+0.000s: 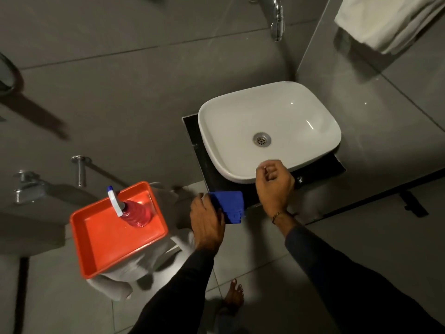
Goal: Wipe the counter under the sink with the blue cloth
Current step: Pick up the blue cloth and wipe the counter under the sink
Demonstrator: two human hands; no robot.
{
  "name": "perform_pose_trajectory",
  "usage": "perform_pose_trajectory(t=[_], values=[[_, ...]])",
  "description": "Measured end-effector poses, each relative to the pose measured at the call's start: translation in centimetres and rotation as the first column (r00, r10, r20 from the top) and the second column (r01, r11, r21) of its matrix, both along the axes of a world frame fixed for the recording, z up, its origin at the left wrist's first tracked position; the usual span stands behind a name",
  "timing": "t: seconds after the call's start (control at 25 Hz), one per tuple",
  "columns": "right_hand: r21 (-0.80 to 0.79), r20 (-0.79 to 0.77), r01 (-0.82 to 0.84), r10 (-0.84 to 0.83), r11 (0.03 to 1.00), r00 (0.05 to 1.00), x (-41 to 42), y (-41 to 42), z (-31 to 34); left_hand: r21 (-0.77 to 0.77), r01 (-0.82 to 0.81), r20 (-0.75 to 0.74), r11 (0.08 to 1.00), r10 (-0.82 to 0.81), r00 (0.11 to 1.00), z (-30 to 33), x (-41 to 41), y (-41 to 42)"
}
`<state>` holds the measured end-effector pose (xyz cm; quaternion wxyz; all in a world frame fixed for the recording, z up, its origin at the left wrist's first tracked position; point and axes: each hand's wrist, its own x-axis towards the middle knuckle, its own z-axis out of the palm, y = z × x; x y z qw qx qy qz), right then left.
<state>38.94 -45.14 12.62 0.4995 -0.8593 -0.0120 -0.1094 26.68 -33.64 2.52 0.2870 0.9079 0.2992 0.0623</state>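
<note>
Holding the folded blue cloth [228, 206] in the left hand [207, 222], fingers wrapped around its left edge, so gripping it rather than pressing it flat. Sitting right at the front left corner of the dark glossy counter slab [317, 168], just below the rim of the white rounded ceramic basin [267, 126]. Not really rubbing anything yet by the looks of it, more like lining up for the first pass.

Hovering the right hand [274, 184] over the basin's front edge, fingers loosely curled in, not gripping anything as far as can be seen.

Tips for doing this bit well, just a guess from the layout: flattening the cloth under the palm instead of bunching it, then dragging along the narrow front strip from left corner to right, since only thin margins are showing around the basin. Tucking a folded edge in under the basin's overhang, because grime probably collects there. Bracing the free hand on the rim, maybe.

Keeping the elbow away from the orange plastic tray [96, 242] with the pink spray bottle [134, 210] standing in it, perched just to the left.
</note>
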Motion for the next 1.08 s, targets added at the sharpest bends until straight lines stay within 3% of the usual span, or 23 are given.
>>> perform_pose_trajectory(t=[0.12, 0.2, 0.4, 0.6, 0.8, 0.92, 1.08], values=[[-0.217, 0.036, -0.060, 0.069, 0.974, 0.997, 3.9, 1.5, 0.2, 0.220, 0.372, -0.112, 0.902, -0.356, 0.928, -1.5, -0.4, -1.5], [-0.334, -0.051, -0.146, 0.137, 0.931, 0.989, 5.3, 2.4, -1.2, 0.238, 0.470, -0.219, 0.850, -0.424, 0.879, -2.5, -0.5, -1.8], [-0.391, -0.173, -0.241, 0.186, 0.888, 0.967, 6.0, 3.7, -3.4, 0.101, 0.508, -0.364, 0.856, -0.443, 0.819, -2.7, -0.5, -2.0], [-0.573, -0.055, -0.161, 0.158, 0.804, 0.986, 5.8, 4.1, -4.6, 0.129, 0.544, -0.277, 0.829, -0.496, 0.823, -3.5, -0.7, -0.4], [-0.649, -0.090, -0.162, 0.137, 0.743, 0.986, 6.0, 4.4, -4.5, 0.158, 0.630, -0.312, 0.760, -0.567, 0.762, -3.0, 2.6, 4.3], [-0.667, -0.098, -0.157, 0.123, 0.728, 0.987, 5.9, 4.3, -4.4, 0.081, 0.628, -0.227, 0.774, -0.599, 0.768, -3.0, 3.6, 5.8], [-0.590, -0.094, -0.152, 0.120, 0.793, 0.988, 5.7, 5.1, -3.8, -0.056, 0.549, -0.083, 0.834, -0.552, 0.830, -3.3, 0.7, 5.2]])
